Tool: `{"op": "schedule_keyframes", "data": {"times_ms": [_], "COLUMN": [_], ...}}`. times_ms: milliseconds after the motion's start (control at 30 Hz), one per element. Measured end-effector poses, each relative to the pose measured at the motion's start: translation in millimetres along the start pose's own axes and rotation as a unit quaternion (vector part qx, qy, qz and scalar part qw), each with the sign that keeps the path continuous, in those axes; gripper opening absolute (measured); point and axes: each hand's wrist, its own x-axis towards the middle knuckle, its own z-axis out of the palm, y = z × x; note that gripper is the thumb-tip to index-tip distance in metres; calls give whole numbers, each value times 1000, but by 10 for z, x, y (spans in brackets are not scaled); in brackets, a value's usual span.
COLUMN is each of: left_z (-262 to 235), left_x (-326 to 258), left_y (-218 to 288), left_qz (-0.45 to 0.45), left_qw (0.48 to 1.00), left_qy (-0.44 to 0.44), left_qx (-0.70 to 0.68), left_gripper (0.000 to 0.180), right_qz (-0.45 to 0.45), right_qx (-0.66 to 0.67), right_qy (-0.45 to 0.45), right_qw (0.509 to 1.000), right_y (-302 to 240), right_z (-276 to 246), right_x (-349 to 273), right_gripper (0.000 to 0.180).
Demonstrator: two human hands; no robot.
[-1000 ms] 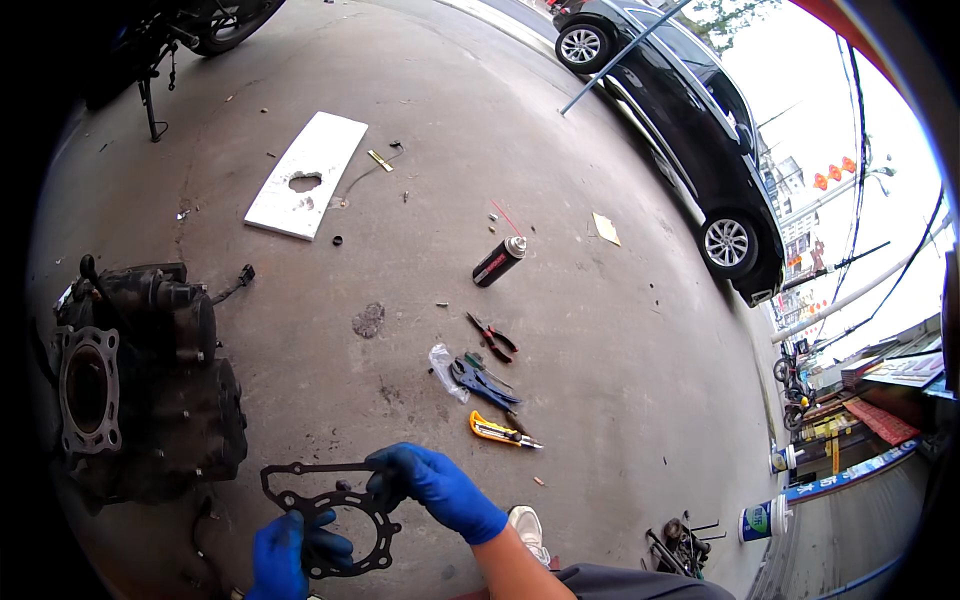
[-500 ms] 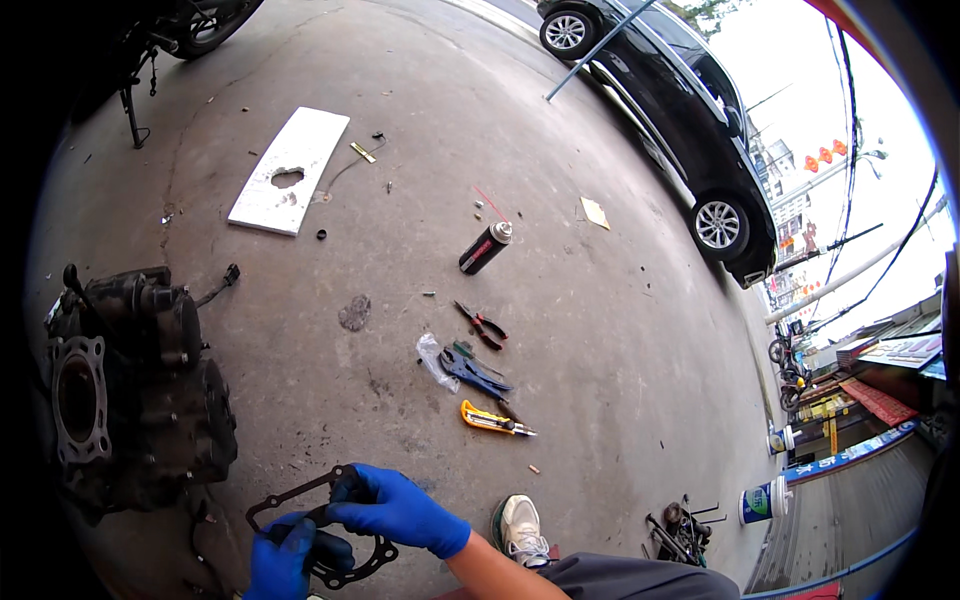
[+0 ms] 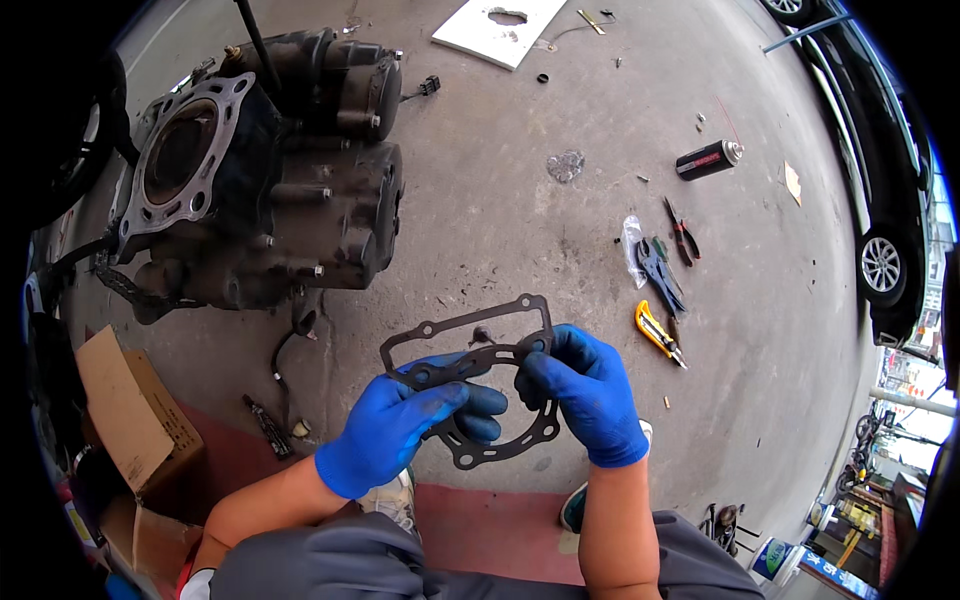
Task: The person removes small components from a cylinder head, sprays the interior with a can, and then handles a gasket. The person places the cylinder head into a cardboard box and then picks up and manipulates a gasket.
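Note:
Between my two hands is a thin dark engine gasket (image 3: 486,357), with a large round opening, a long side loop and several bolt holes. My left hand (image 3: 392,428), in a blue glove, pinches it at its left side, with fingers reaching beneath the round opening. At the opposite side my right hand (image 3: 597,395), gloved in blue too, grips it between thumb and fingers. The gasket is held up off the ground, tilted. Ahead and to the left stands a dirty dark engine block (image 3: 335,225); its open cylinder has a bare metal top face (image 3: 213,170), apart from the gasket.
On the concrete at right lie a yellow utility knife (image 3: 655,330), blue locking pliers (image 3: 657,275), red-handled pliers (image 3: 682,235) and a spray can (image 3: 708,160) on its side or standing. A cardboard box (image 3: 135,400) is at left; a white board (image 3: 490,35) lies farther off.
My view has swung left toward the engine block, which now appears larger. The gasket has come up into fuller view, turned more face-on, still in both hands.

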Motion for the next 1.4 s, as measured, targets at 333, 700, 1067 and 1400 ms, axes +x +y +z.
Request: {"op": "schedule_keyframes", "data": {"times_ms": [333,700,1067,1400], "left_z": [53,9,-20,-46], "left_x": [46,-32,-28,-22], "left_y": [-34,16,18,26], "left_qz": [14,23,16,30], "left_qw": [999,996,997,996], "left_qy": [38,80,65,78], "left_qx": [13,26,30,31], "left_gripper": [59,52,55,55], "right_qz": [-71,-203,-12,-149], "right_qx": [16,67,-15,-95], "right_qy": [172,331,45,248], "right_qw": [982,919,999,953], "right_y": [73,131,117,155], "right_z": [53,-192,-94,-378], "right_x": [28,188,70,124], "right_gripper": [23,40,23,53]}}
